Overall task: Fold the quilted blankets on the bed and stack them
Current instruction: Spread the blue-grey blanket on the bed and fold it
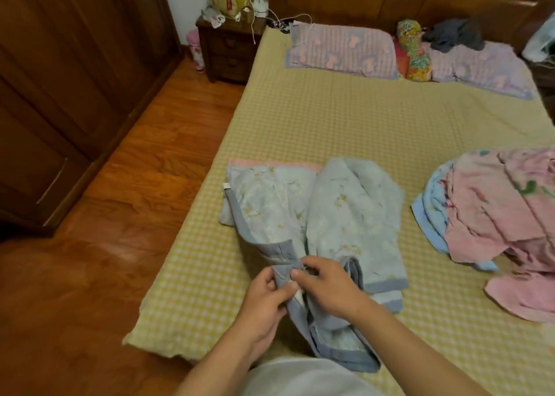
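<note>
A pale blue quilted blanket (345,215) with a grey-blue border lies loosely bunched on the near left part of the bed (345,119). My left hand (264,302) and my right hand (327,287) both pinch its bordered edge close together, near the bed's front. A crumpled pink blanket (504,215) with a light blue underside lies heaped at the right side of the bed, apart from both hands.
Two lilac pillows (345,50) and a colourful bolster (416,50) with dark clothing lie by the headboard. A wooden nightstand (231,53) with bags and cords stands left of the bed. A wardrobe (60,95) lines the left wall across the wooden floor (135,200).
</note>
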